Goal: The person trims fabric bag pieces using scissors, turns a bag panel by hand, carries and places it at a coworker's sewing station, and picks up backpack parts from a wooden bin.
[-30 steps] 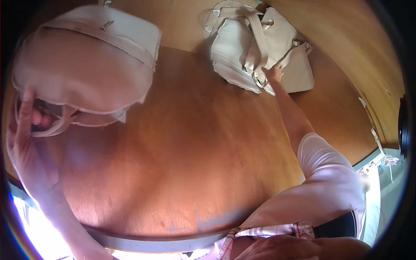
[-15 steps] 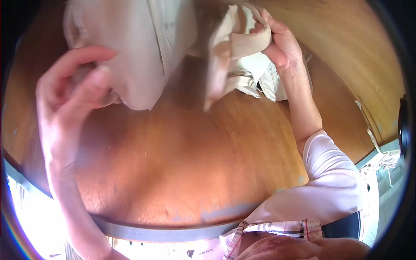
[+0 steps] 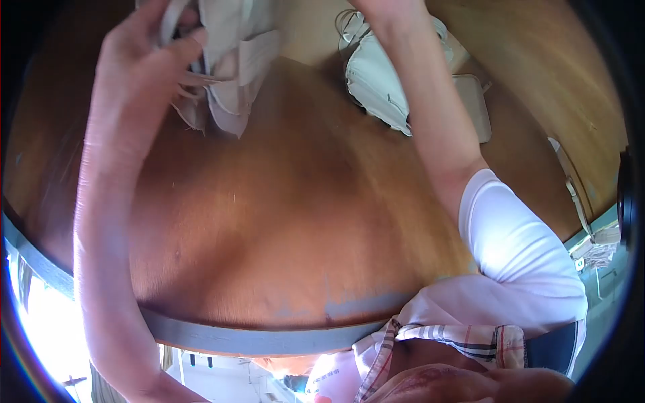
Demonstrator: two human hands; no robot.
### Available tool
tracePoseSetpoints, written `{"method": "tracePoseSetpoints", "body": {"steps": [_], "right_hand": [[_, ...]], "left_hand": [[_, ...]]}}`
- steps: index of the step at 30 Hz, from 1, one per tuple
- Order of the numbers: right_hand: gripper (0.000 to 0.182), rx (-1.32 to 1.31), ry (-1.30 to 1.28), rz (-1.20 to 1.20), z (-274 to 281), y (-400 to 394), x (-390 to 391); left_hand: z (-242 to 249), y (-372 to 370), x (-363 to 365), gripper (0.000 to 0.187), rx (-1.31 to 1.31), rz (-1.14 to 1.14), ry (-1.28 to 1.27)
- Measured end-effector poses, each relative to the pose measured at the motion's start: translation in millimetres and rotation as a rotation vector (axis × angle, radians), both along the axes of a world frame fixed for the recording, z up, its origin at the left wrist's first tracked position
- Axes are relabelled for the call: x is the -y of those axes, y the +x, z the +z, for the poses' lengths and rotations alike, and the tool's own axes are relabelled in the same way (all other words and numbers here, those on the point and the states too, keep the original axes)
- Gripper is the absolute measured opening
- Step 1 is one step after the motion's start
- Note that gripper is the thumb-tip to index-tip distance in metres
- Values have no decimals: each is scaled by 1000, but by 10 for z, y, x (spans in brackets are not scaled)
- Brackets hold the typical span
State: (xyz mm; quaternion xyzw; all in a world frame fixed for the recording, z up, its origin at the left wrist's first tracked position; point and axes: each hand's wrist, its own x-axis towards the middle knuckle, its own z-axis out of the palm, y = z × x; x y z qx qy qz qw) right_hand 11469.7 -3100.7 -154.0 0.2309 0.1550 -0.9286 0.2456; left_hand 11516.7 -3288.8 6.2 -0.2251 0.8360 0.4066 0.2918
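Observation:
My left hand [image 3: 144, 57] is at the upper left, its fingers closed around a cream sewn fabric piece [image 3: 225, 60]. The piece has folded layers, narrow strips and frayed lower ends, and it hangs slightly blurred over the wooden table [image 3: 269, 221]. My right hand [image 3: 393, 5] reaches the top edge of the view, where its fingers are cut off. Beneath the right forearm lies a white sewn fabric item [image 3: 379, 77] with a rough-edged seam and thin loops at its top. Whether the right hand touches anything is hidden.
A flat, pale piece with rounded corners [image 3: 476, 104] lies right of my right forearm. A pale strap [image 3: 574, 195] runs along the table's right side. The table's grey front edge [image 3: 262, 339] curves close to my body.
My right hand has moved up and left to the top edge, and the cream piece it held has left its earlier place. My left hand has risen, bringing its fabric piece higher and turned.

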Motion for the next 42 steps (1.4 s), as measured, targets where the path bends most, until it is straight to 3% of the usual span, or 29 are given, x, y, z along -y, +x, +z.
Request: {"method": "tracePoseSetpoints", "body": {"steps": [1, 3, 4, 5, 6, 7, 8, 9, 12, 13, 14, 15, 18, 20, 22, 24, 26, 28, 29, 32, 34, 35, 36, 38, 39, 40, 42], "right_hand": [[52, -33, 273, 172, 104, 135, -258], [17, -324, 1151, 592, -322, 642, -607], [30, -575, 1710, 860, -845, 1092, -760], [53, -692, 1702, 1418, -1315, 1579, -971], [72, -683, 1762, 1716, -1122, 1911, -977], [87, -510, 1541, 2009, -987, 2014, -957], [84, -603, 1615, 1924, -1244, 2365, -1136], [62, -638, 1702, 1736, -1587, 2683, -1333], [17, -570, 1828, 1693, -1847, 2639, -1484], [11, -966, 1889, 1230, -1741, 2475, -1548], [11, -451, 1530, 924, -1525, 2208, -1549], [16, -229, 1287, 960, -891, 1726, -1442], [21, -280, 999, 679, 92, 1011, -1286], [21, -314, 918, 532, 344, 784, -1061], [17, -460, 1100, 487, 408, 802, -778], [16, -701, 1211, 380, 481, 916, -378], [16, -410, 910, 266, 708, 1024, 51], [14, -207, 791, 152, 818, 972, 436], [15, -259, 825, 163, 899, 933, 498], [26, -340, 753, 283, 746, 949, 641], [32, -501, 687, 429, 532, 870, 560], [33, -399, 353, 478, 439, 810, 392], [34, -351, 282, 578, 270, 754, 193], [29, -476, 735, 696, -534, 771, -210], [31, -632, 1222, 729, -1072, 789, -480], [40, -691, 1606, 1013, -1592, 753, -838], [60, -810, 1930, 1584, -2112, 574, -1413]], "left_hand": [[-10, -57, 184, 28, 31, 8, 46], [-38, -158, 387, 29, -38, 82, 96], [-50, -190, 447, 33, -82, 101, 134], [-63, -220, 508, 36, -125, 118, 172], [45, -281, 391, 39, -155, 142, 209], [68, -332, 392, 42, -152, 147, 248], [87, -385, 392, 45, -149, 151, 287], [91, -417, 527, 47, -128, 140, 324], [146, -430, 700, 45, -59, 99, 501], [171, -401, 721, 43, -17, 87, 572], [179, -344, 573, 37, -36, 59, 488], [185, -287, 425, 32, -51, 31, 403], [137, -177, 129, 18, 61, -90, 251], [-27, -99, 148, 21, 109, -87, 307], [46, -103, -8, 32, 176, -65, 384], [42, -25, -139, 52, 112, -116, 292], [96, -33, -187, 58, 183, -262, 129], [79, 30, -276, 56, 122, -360, 62], [74, 42, -313, 48, 94, -370, -48], [-30, 17, -231, 22, 52, 79, 204], [-106, -22, 98, 12, 85, 58, 204], [-107, -53, 181, 10, 113, 109, 209], [-89, -72, 173, 10, 102, 129, 235], [-58, -85, 194, 11, 88, 180, 276], [-36, -85, 196, 11, 85, 213, 276], [-7, -109, 183, 12, 85, 243, 277], [-14, -153, 223, 13, 68, 280, 240]]}}
